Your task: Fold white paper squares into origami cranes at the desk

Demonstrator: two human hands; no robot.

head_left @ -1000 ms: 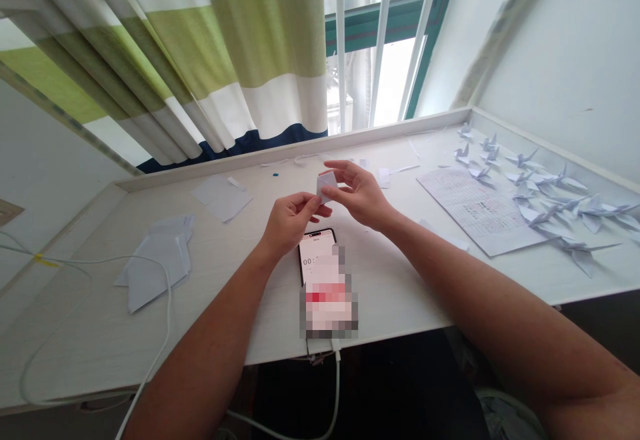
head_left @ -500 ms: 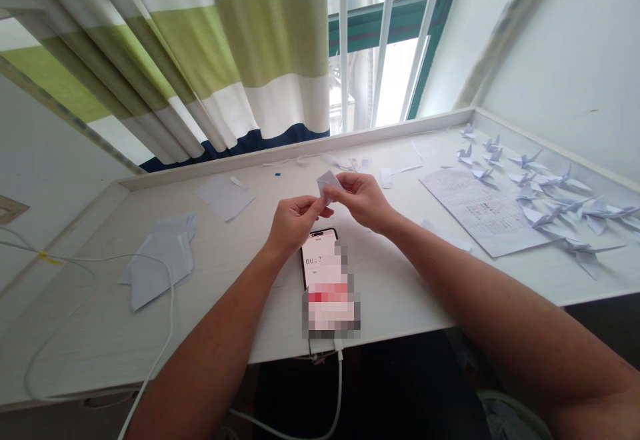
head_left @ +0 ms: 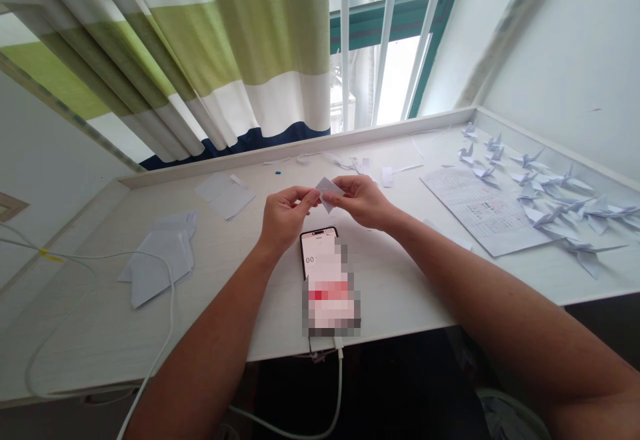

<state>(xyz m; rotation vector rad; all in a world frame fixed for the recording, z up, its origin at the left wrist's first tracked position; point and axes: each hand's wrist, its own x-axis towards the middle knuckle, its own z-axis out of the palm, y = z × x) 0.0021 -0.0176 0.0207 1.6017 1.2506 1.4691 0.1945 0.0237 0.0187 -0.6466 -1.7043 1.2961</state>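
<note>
A small piece of folded white paper [head_left: 328,190], diamond-shaped, is held up above the desk between both hands. My left hand [head_left: 286,215] pinches its left corner between thumb and fingers. From the other side my right hand [head_left: 364,201] grips it, thumb across the front and fingers behind. Just below the hands a phone [head_left: 323,280] lies on the desk with a timer on its screen, partly blurred out. Many folded paper cranes [head_left: 550,207] stand at the right, some beside and some on the edge of a printed sheet [head_left: 480,210].
Stacked white paper sheets [head_left: 163,257] lie at the left, with more sheets [head_left: 226,195] behind them. A white cable [head_left: 170,320] crosses the desk's left side; another plugs into the phone. Paper scraps [head_left: 360,165] lie near the back ledge, below a curtain [head_left: 270,47].
My left hand has shifted slightly left and now pinches the paper's left corner. The paper has turned a little, showing more of its diamond shape. My right hand keeps its grip.
</note>
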